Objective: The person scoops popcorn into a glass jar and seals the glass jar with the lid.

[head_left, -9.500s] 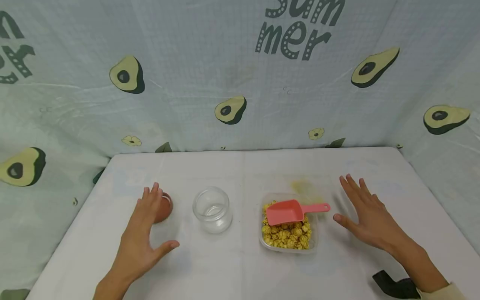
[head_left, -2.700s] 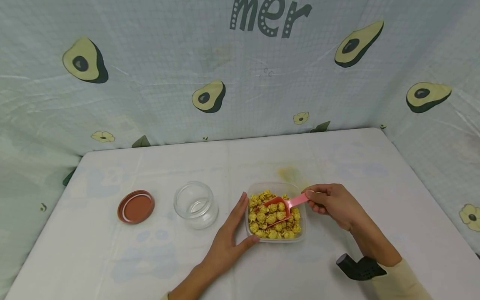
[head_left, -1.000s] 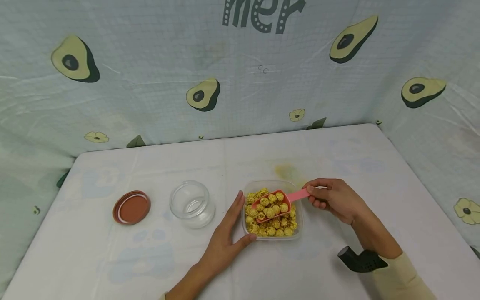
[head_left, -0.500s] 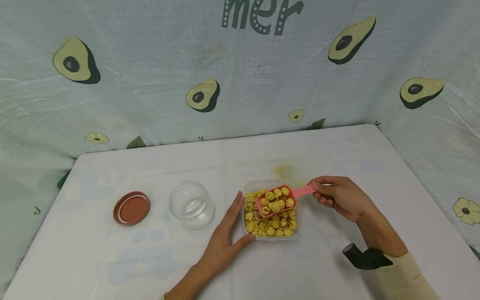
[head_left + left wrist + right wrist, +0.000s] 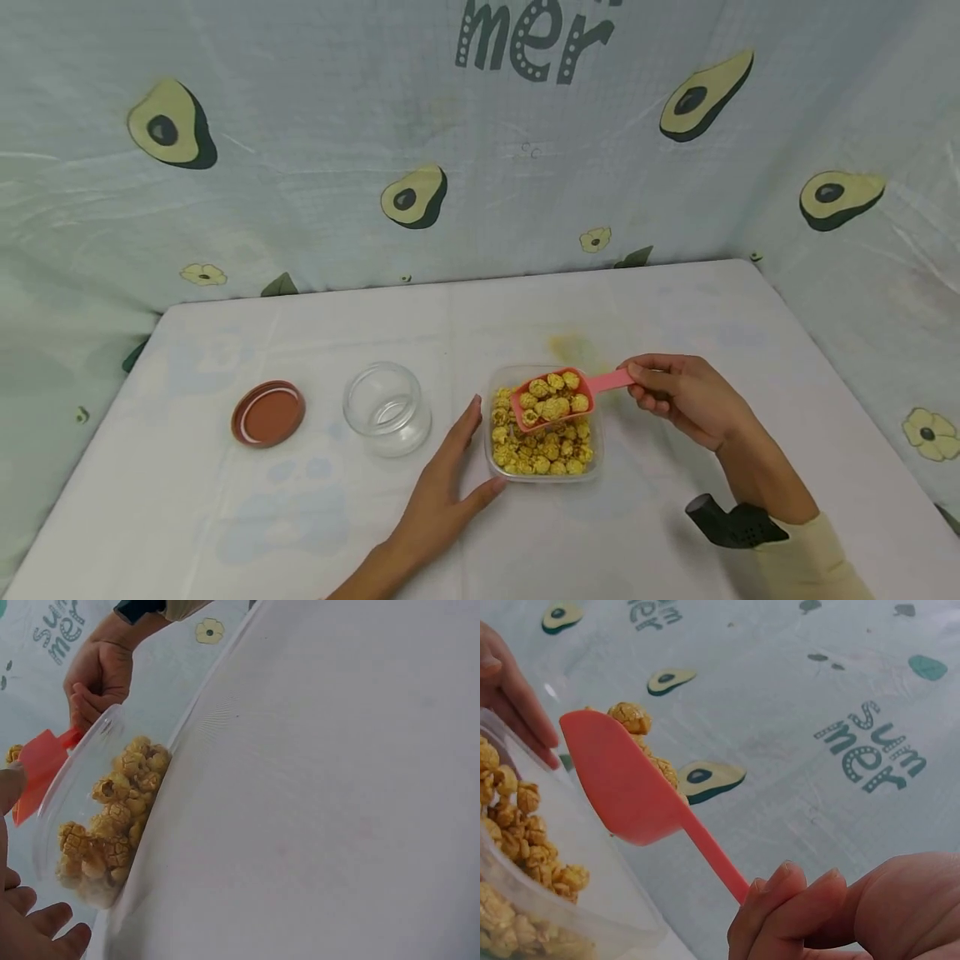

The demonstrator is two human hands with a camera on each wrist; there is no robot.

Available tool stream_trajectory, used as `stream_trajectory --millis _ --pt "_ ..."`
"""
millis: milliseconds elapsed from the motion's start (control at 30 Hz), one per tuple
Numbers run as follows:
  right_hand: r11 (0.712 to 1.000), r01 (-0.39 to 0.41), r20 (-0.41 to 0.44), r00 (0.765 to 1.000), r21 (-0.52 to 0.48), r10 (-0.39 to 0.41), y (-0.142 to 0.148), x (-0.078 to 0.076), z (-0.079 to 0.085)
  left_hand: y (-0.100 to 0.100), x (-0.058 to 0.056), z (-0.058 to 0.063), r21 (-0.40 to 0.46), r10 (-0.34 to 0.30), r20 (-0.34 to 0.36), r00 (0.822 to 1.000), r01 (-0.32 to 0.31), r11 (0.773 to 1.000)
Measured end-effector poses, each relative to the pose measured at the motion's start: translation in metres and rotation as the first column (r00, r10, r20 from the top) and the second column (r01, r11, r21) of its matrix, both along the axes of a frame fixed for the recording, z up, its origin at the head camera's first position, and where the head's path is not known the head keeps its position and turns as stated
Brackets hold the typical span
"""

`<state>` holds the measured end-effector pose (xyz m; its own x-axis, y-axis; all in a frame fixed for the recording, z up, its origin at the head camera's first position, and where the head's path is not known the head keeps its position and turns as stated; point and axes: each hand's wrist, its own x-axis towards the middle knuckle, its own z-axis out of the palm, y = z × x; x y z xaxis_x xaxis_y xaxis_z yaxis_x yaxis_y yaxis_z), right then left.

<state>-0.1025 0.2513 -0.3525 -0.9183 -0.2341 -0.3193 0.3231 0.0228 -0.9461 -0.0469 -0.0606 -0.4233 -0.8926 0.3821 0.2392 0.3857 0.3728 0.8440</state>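
My right hand point(image 5: 686, 396) pinches the handle of a pink scoop point(image 5: 611, 380), which is heaped with yellow popcorn point(image 5: 553, 408). The right wrist view shows the scoop point(image 5: 626, 780) raised above the rim of a clear plastic container point(image 5: 622, 911). More popcorn point(image 5: 540, 457) lies inside that container. Left of the container, my left hand point(image 5: 435, 504) has its fingers spread and thumb out, close to the wall; whether it touches cannot be told. Further left stands a clear glass jar point(image 5: 386, 410) with no lid on. A brown lid point(image 5: 268, 414) lies inside-up beside it.
A white cloth covers the table point(image 5: 360, 533), with a yellow stain point(image 5: 572, 350) behind the container. A patterned curtain point(image 5: 315, 108) hangs behind and along the sides. A black device point(image 5: 735, 523) sits at my right wrist.
Earlier the scoop lay on the popcorn and both hands were free. My right hand took it, dug in and lifted it loaded. Just now my left hand has eased slightly back from the container.
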Motion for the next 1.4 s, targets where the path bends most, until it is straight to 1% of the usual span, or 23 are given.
stream_trajectory --millis 133,200,300,367,400,433,500,533,567,600,633,667,700,767,833,900,967,1000,1067,1133,1200,1267,1400 --pt "1.0 -0.019 -0.026 0.999 0.006 0.019 -0.008 -0.002 0.006 -0.01 0.015 0.027 0.066 -0.007 0.029 1.0 0.005 0.998" --pt "1.0 -0.019 -0.031 0.999 0.007 0.019 -0.012 -0.003 0.01 -0.016 0.021 0.041 0.124 -0.007 0.017 1.0 0.005 0.992" --pt "1.0 -0.013 -0.03 0.999 -0.002 0.013 -0.018 -0.004 0.014 -0.024 0.029 0.053 0.219 0.005 -0.073 0.997 0.011 0.976" --pt "1.0 -0.025 -0.032 0.999 -0.014 0.024 -0.023 -0.005 0.015 -0.03 0.032 0.058 0.296 0.023 -0.16 0.987 0.026 0.955" --pt "0.999 -0.03 -0.031 0.999 -0.02 0.029 -0.025 -0.006 0.016 -0.033 0.032 0.059 0.35 0.032 -0.215 0.976 0.047 0.936" --pt "0.999 -0.035 -0.032 0.999 -0.025 0.035 -0.028 -0.007 0.016 -0.037 0.031 0.058 0.408 0.046 -0.273 0.961 0.072 0.91" --pt "0.998 -0.05 -0.036 0.998 -0.033 0.049 -0.034 -0.009 0.018 -0.044 0.026 0.054 0.513 0.094 -0.377 0.921 0.123 0.85" --pt "0.998 -0.055 -0.037 0.998 -0.039 0.053 -0.037 -0.01 0.019 -0.048 0.023 0.051 0.552 0.131 -0.416 0.9 0.135 0.823" --pt "0.998 -0.056 -0.036 0.998 -0.042 0.054 -0.04 -0.012 0.021 -0.052 0.019 0.049 0.585 0.172 -0.444 0.879 0.139 0.799" --pt "0.997 -0.053 -0.034 0.998 -0.048 0.052 -0.044 -0.013 0.022 -0.056 0.015 0.046 0.609 0.216 -0.464 0.859 0.133 0.782" --pt "0.997 -0.057 -0.037 0.998 -0.051 0.055 -0.048 -0.014 0.024 -0.06 0.011 0.043 0.622 0.262 -0.464 0.846 0.1 0.776" --pt "0.997 -0.06 -0.035 0.998 -0.056 0.058 -0.052 -0.016 0.025 -0.064 0.009 0.042 0.63 0.302 -0.449 0.841 0.059 0.774" --pt "0.996 -0.059 -0.033 0.998 -0.06 0.057 -0.056 -0.017 0.027 -0.067 0.006 0.041 0.629 0.333 -0.428 0.84 0.012 0.778" --pt "0.996 -0.057 -0.033 0.998 -0.063 0.055 -0.063 -0.021 0.03 -0.072 0.0 0.038 0.59 0.377 -0.378 0.846 -0.094 0.802" --pt "0.996 -0.062 -0.035 0.998 -0.067 0.06 -0.069 -0.024 0.033 -0.075 -0.002 0.034 0.535 0.393 -0.316 0.863 -0.18 0.826" --pt "0.995 -0.069 -0.038 0.997 -0.067 0.067 -0.074 -0.028 0.035 -0.077 -0.004 0.029 0.472 0.393 -0.223 0.892 -0.254 0.844" --pt "0.995 -0.079 -0.041 0.996 -0.063 0.077 -0.078 -0.031 0.037 -0.076 -0.006 0.023 0.424 0.384 -0.111 0.917 -0.306 0.853" --pt "0.995 -0.086 -0.044 0.996 -0.06 0.083 -0.08 -0.033 0.039 -0.076 -0.006 0.021 0.396 0.382 -0.064 0.922 -0.328 0.858" --pt "0.995 -0.089 -0.052 0.995 -0.054 0.086 -0.085 -0.036 0.042 -0.076 -0.008 0.017 0.352 0.384 0.001 0.923 -0.36 0.864" --pt "0.995 -0.081 -0.056 0.995 -0.055 0.078 -0.09 -0.039 0.045 -0.077 -0.009 0.013 0.325 0.389 0.025 0.921 -0.375 0.868" --pt "0.996 -0.072 -0.055 0.996 -0.054 0.069 -0.096 -0.041 0.048 -0.077 -0.01 0.01 0.307 0.397 0.016 0.918 -0.382 0.872" --pt "0.997 -0.063 -0.049 0.997 -0.045 0.06 -0.101 -0.044 0.05 -0.078 -0.011 0.009 0.309 0.4 0.012 0.916 -0.384 0.87" --pt "0.998 -0.066 -0.046 0.997 0.004 0.066 -0.112 -0.048 0.053 -0.078 -0.01 0.006 0.302 0.406 -0.002 0.914 -0.387 0.871"
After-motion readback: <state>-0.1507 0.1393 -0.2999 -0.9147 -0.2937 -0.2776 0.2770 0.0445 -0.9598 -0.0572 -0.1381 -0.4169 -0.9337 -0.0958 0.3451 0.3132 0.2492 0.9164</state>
